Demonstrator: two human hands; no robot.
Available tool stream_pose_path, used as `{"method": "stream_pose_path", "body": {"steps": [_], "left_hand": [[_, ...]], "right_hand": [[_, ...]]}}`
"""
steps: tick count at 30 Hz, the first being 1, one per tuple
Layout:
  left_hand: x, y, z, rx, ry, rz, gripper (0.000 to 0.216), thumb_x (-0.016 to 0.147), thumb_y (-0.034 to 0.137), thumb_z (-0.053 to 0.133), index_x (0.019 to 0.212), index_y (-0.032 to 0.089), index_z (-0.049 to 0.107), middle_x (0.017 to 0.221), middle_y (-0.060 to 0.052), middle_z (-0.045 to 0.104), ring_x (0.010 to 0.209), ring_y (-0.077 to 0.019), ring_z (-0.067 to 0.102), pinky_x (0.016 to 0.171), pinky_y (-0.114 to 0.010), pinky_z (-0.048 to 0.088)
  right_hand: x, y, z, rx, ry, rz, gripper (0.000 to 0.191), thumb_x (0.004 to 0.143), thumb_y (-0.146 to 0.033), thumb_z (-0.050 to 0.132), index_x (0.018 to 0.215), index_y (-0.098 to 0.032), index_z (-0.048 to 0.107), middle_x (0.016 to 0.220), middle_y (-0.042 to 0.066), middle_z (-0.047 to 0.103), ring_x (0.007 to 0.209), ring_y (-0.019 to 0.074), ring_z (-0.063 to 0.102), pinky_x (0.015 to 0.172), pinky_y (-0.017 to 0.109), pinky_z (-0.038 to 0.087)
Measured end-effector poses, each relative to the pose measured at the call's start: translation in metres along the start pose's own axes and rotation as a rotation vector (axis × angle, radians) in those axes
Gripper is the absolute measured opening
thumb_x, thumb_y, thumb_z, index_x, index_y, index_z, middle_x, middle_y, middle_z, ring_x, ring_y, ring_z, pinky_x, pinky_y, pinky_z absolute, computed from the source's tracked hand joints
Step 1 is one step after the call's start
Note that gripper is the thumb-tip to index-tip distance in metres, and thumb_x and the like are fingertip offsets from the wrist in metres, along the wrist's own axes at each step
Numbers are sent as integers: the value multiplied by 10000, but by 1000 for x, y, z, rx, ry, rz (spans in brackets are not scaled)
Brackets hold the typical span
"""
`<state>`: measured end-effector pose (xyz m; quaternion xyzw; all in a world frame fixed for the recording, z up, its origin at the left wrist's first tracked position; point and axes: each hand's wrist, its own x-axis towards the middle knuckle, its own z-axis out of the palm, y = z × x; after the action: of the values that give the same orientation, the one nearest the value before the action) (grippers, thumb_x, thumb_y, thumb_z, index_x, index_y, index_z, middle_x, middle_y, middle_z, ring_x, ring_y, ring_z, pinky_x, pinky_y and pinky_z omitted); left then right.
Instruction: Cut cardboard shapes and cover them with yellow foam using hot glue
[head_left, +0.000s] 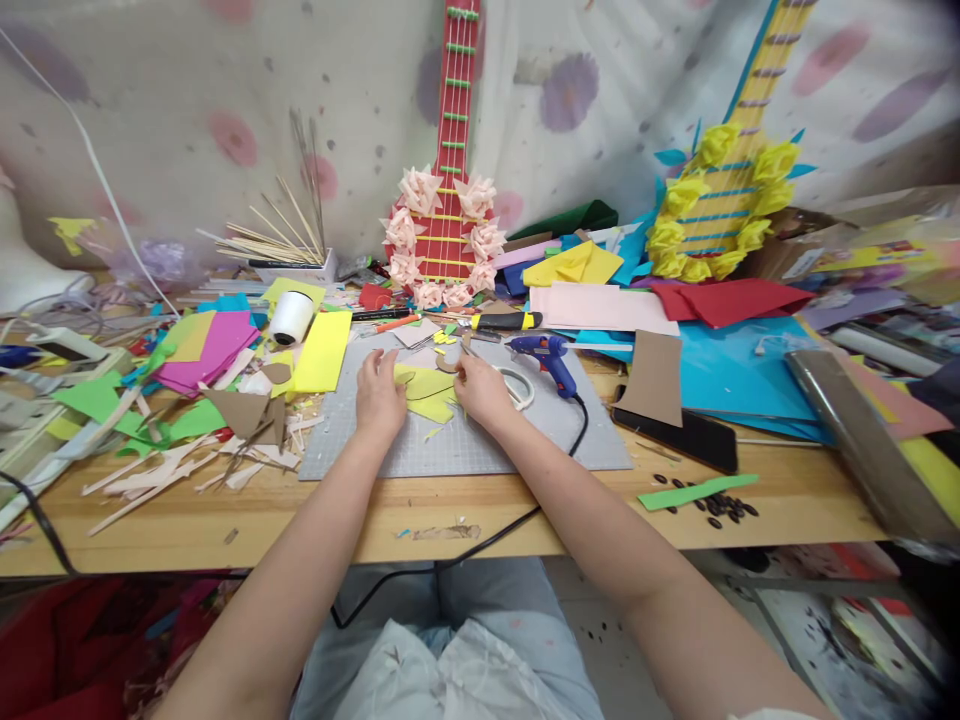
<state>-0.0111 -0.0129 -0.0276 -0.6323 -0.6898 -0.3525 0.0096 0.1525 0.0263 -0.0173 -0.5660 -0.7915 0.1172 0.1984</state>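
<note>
My left hand (380, 392) rests at the left edge of a small yellow sheet (431, 408) on the grey cutting mat (352, 455). Its fingers are apart, and the fingertips reach the sheet. Curled closed at the sheet's right side is my right hand (484, 390); what its fingers hold, if anything, is too small to make out. A dark curved line shows across the yellow sheet. Just right of the right hand lie scissors with white handles (523, 390), partly covered by it. Beyond the fingertips is a small brown piece (445, 364), with yellow-green scraps (444, 338) behind it.
A blue glue gun (546, 352) lies right of the mat, its black cord running off the table front. Further right are a brown piece (658, 375), a black phone (694, 440) and dark beads (716, 508). Paper guitars (444, 240) stand behind; scraps (161, 470) lie left.
</note>
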Motion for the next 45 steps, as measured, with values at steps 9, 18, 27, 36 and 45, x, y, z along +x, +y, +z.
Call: {"method": "stream_pose_path", "body": {"steps": [9, 18, 27, 36, 45], "left_hand": [[7, -4, 5, -66, -275, 234, 340, 680, -1, 398, 751, 205, 659, 861, -93, 641, 894, -249, 535, 813, -379, 428], [4, -1, 3, 13, -267, 288, 138, 752, 306, 568, 775, 199, 652, 872, -95, 626, 884, -257, 504, 789, -374, 407], [5, 2, -1, -97, -239, 159, 95, 713, 282, 618, 738, 194, 641, 859, -95, 643, 902, -270, 519, 807, -392, 399], [9, -4, -11, -674, 53, -175, 150, 692, 307, 639, 779, 188, 613, 838, -37, 634, 862, -183, 559, 839, -329, 412], [11, -5, -22, -1516, -83, -656, 176, 746, 293, 646, 866, 165, 633, 690, 8, 623, 648, -74, 578, 718, -222, 470]], "right_hand": [[-2, 0, -1, -17, 1, 4, 257, 791, -150, 438, 1018, -154, 560, 1047, 132, 593, 914, 237, 568, 773, 334, 433], [-2, 8, -9, 126, 45, -4, 259, 766, -209, 536, 1016, -154, 578, 1040, 103, 611, 904, 204, 573, 792, 319, 431], [-30, 81, -104, 432, -307, 108, 345, 692, -514, 593, 778, -181, 607, 736, 32, 640, 620, 123, 547, 552, 234, 406], [-20, 123, -97, 24, 5, 312, 495, 552, -621, 650, 768, -177, 609, 727, 44, 609, 621, 160, 537, 538, 268, 378], [-11, 115, -66, 264, 217, 374, 448, 658, -525, 600, 887, -143, 650, 846, 109, 668, 773, 215, 603, 670, 304, 442]]}}
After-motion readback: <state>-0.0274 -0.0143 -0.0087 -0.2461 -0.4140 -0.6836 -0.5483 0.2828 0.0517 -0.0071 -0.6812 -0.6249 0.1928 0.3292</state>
